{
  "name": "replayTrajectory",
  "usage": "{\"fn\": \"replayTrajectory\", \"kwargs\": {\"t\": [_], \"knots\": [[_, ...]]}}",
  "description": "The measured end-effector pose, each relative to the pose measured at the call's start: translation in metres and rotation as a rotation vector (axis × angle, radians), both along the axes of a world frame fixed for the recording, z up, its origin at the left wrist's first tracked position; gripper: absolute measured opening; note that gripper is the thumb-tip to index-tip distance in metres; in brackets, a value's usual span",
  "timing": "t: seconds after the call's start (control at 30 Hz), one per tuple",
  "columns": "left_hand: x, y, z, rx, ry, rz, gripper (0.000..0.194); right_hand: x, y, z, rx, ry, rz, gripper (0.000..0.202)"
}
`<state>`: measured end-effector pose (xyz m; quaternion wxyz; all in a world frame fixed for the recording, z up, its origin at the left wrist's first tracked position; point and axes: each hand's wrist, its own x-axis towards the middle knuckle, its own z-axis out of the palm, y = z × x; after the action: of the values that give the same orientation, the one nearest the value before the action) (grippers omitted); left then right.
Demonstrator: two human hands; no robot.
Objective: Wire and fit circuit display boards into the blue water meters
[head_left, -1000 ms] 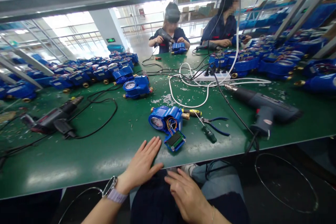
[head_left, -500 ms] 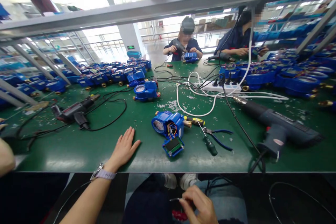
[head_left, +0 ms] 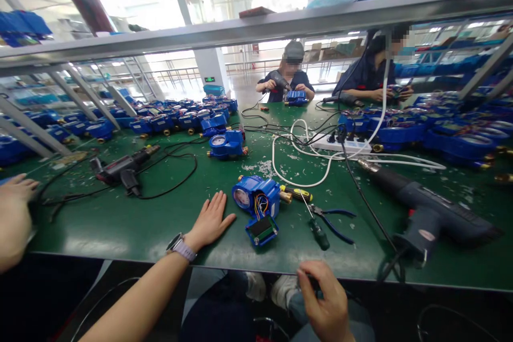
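Observation:
My left hand (head_left: pixel 209 220) lies flat on the green table (head_left: pixel 132 230), fingers stretched out and nothing in them. Just right of it sits a blue water meter (head_left: pixel 256 195) with its housing open. Coloured wires run from inside the meter to a small display module (head_left: pixel 262 231) lying at its front. My right hand (head_left: pixel 325 296) hovers at the table's front edge with thumb and forefinger pinched; what they hold, if anything, cannot be made out. Beyond it lie a green-handled screwdriver (head_left: pixel 319 232), blue-handled pliers (head_left: pixel 336 222) and a yellow-and-black tool handle (head_left: pixel 297 193).
Heat guns lie at right (head_left: pixel 433 208) and left (head_left: pixel 124 168). A power strip (head_left: pixel 340 144) with tangled cables sits mid-table. Another meter (head_left: pixel 226 144) stands behind; many more crowd both sides. A co-worker's hand (head_left: pixel 16 197) rests at far left. Two people work opposite.
My right hand has risen from over my lap to the table edge; the thin clear piece at its fingertips no longer shows. My left hand has slid right, closer to the meter.

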<state>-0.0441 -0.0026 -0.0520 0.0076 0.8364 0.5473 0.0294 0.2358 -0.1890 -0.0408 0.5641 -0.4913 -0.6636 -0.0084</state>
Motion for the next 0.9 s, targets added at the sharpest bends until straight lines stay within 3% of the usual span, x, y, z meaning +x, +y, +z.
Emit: {"fn": "replayTrajectory", "kwargs": {"t": [0.17,0.33,0.5,0.77,0.9], "knots": [[0.01,0.043,0.007,0.008,0.008,0.082,0.074,0.012,0.026,-0.002,-0.012,-0.061,-0.07,0.009],[0.011,0.046,0.015,-0.026,0.003,-0.018,0.069,0.011,0.03,-0.013,-0.031,-0.127,-0.12,0.01],[0.01,0.011,0.021,-0.073,-0.009,-0.18,0.074,0.008,0.029,-0.017,-0.079,-0.146,-0.169,0.012],[0.016,-0.083,0.016,-0.079,-0.102,-0.427,0.078,0.007,0.035,-0.02,-0.26,-0.214,-0.226,0.025],[0.031,-0.119,0.019,-0.183,-0.165,-0.532,0.085,0.008,0.043,-0.019,-0.433,-0.312,-0.219,0.035]]}}
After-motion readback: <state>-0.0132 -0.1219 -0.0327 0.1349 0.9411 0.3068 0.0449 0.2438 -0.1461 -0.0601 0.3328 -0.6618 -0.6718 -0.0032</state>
